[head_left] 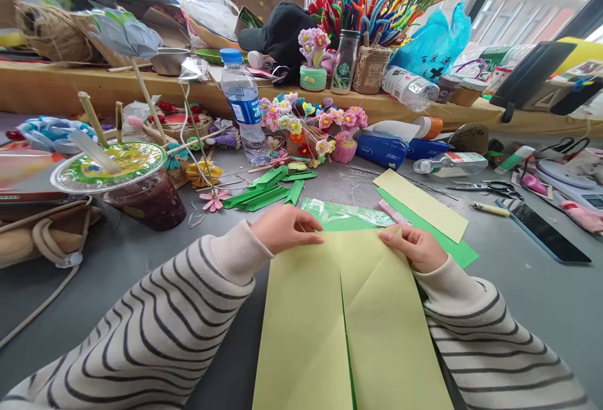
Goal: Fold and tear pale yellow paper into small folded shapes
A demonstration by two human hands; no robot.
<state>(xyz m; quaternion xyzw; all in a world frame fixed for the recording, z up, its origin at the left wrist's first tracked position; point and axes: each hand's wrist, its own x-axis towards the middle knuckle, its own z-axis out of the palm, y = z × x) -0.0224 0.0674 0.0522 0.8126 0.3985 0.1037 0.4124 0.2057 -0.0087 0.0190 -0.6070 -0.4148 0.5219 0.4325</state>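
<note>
Holding diagonally creased yellow paper (301, 328), left hand (286, 229) curls; right hand (420, 247) pinches.

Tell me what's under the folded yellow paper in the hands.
Green shows through the gap down the folded yellow paper, and green paper pokes out past its far edge. The rest beneath is covered.

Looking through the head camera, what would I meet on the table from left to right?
Drink cup, pink flower, left hand, right hand, phone. Both hands are at the far edge of the yellow paper.
</note>
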